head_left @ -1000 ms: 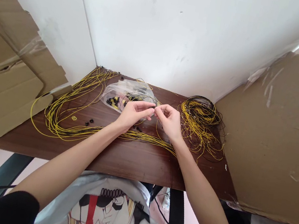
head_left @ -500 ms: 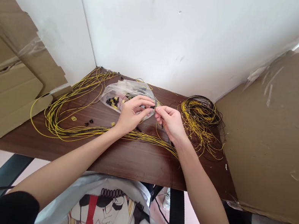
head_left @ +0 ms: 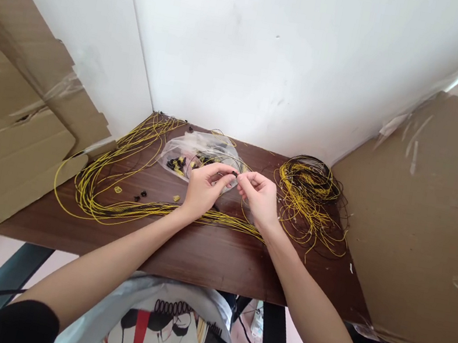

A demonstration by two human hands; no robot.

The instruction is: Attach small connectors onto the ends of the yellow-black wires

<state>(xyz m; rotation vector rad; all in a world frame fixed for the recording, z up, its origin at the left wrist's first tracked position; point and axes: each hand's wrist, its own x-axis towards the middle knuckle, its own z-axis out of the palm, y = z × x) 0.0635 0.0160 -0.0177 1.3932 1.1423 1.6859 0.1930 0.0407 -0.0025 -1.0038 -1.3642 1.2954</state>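
Head view: a small black part (head_left: 234, 173) sits above the brown table (head_left: 213, 263), pinched between thumb and fingers of your left hand (head_left: 205, 188). Your right hand (head_left: 260, 198) meets it; whether those fingertips grip anything is too small to tell. The part looks light, stiff and easily dropped, so best held by its sides. Just behind, a clear plastic bag (head_left: 171, 146) holds black and yellow pieces (head_left: 177, 164).

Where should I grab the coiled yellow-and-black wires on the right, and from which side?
Probably across the dense looped part of the wire coil, coming from above and the left: the strands bunch there, while the near end fans into loose tails. The cardboard stands close on its right and the white wall just behind.
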